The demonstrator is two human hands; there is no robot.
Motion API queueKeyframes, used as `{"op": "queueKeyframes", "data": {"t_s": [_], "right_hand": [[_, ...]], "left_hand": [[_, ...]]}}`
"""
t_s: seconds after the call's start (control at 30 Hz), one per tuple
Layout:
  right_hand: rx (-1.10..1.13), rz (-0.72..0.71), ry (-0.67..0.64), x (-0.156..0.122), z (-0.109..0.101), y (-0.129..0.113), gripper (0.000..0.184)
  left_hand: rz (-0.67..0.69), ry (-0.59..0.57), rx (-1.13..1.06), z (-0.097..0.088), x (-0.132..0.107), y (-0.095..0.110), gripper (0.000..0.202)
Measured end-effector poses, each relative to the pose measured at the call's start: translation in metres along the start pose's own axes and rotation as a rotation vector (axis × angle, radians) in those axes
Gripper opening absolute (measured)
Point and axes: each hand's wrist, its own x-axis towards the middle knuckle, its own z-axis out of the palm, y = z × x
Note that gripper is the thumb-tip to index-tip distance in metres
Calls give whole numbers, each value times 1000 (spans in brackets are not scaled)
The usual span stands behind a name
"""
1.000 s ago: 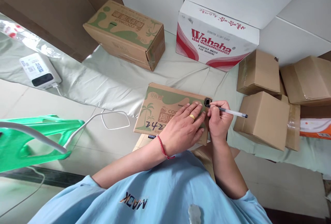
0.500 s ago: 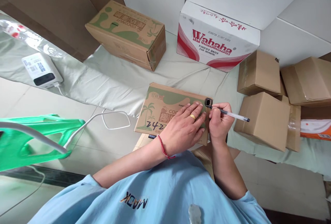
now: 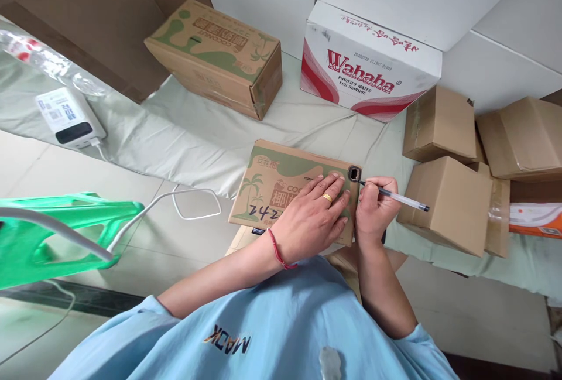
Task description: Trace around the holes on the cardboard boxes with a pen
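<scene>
A brown and green coconut-print carton (image 3: 272, 184) rests on my lap, with "242" handwritten on its near left part. My left hand (image 3: 314, 216) lies flat on its top, fingers spread, a gold ring on one finger and a red cord at the wrist. My right hand (image 3: 373, 207) grips a clear pen (image 3: 395, 197), its tip at a black scribbled patch (image 3: 353, 174) on the carton's far right corner.
A second coconut carton (image 3: 215, 55) and a white Wahaha box (image 3: 369, 67) stand on the pale sheet (image 3: 184, 134) ahead. Several plain brown boxes (image 3: 448, 201) crowd the right. A white power bank (image 3: 70, 117) with cable and a green plastic stool (image 3: 65, 233) are at left.
My right hand and the pen shifted slightly to the right, the pen tip staying at the black patch. My left hand stayed flat on the carton.
</scene>
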Motion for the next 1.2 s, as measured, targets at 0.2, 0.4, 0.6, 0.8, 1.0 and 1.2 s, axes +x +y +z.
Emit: {"op": "queueKeyframes", "data": {"t_s": [0.2,0.4,0.6,0.8,1.0,1.2], "right_hand": [[-26,1,24,1,2,0,6],[-8,0,45,0,3,-2,5],[31,-21,45,1,6,-3,4],[50,-4,29,0,2,-3,4],[77,10,31,-1,1,0,5],[45,2,16,-1,1,0,6]], "left_hand": [[4,11,-9,-1,0,1,46],[-1,2,-22,0,0,0,46],[0,-6,-31,-1,0,0,46],[1,10,-20,-1,0,0,45],[-6,-8,-35,-2,0,0,43],[-2,-2,-24,-1,0,0,43]]}}
